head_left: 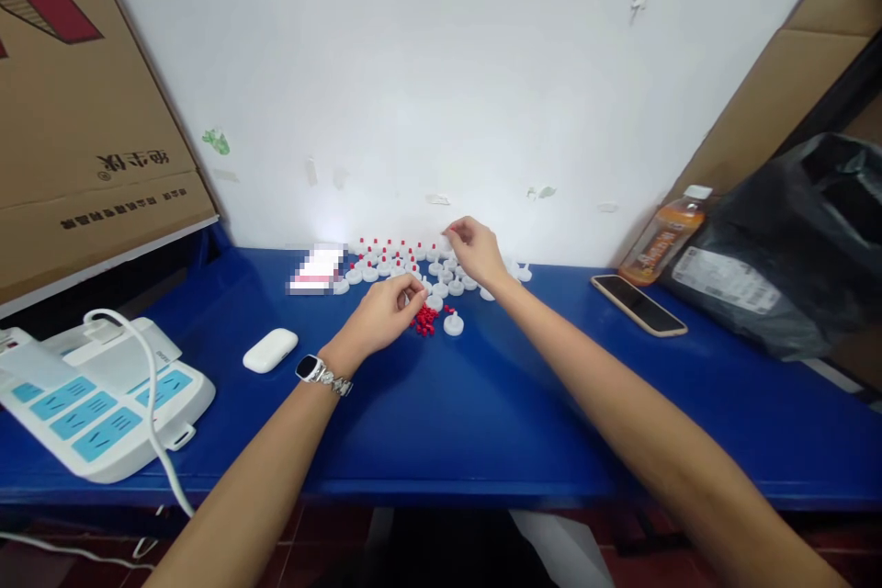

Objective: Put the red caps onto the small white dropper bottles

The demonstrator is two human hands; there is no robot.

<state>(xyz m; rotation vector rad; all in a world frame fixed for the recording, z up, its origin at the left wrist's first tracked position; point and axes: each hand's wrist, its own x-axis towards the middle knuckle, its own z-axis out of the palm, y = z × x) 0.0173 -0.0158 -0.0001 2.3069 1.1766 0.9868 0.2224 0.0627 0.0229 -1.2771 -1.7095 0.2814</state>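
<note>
Squat white nozzle caps (453,324) are spread over the blue table by the wall, and many at the left carry small red tips (390,243). Above the front of this group my left hand (390,308) is closed in a pinch, next to a pile of loose red tips (425,322). What its fingers hold, if anything, is hidden. Farther back, my right hand (475,250) pinches with thumb and forefinger over the rear caps. A bit of red shows at its fingertips, apparently a small red tip; whether a white cap hangs beneath it I cannot tell.
On the blue table (469,413) lie a white earphone case (270,350) and a white power strip (103,404) with a cable at left. A phone (639,304), an orange drink bottle (665,237) and a black plastic bag (778,248) are at right. Cardboard (89,110) stands at left.
</note>
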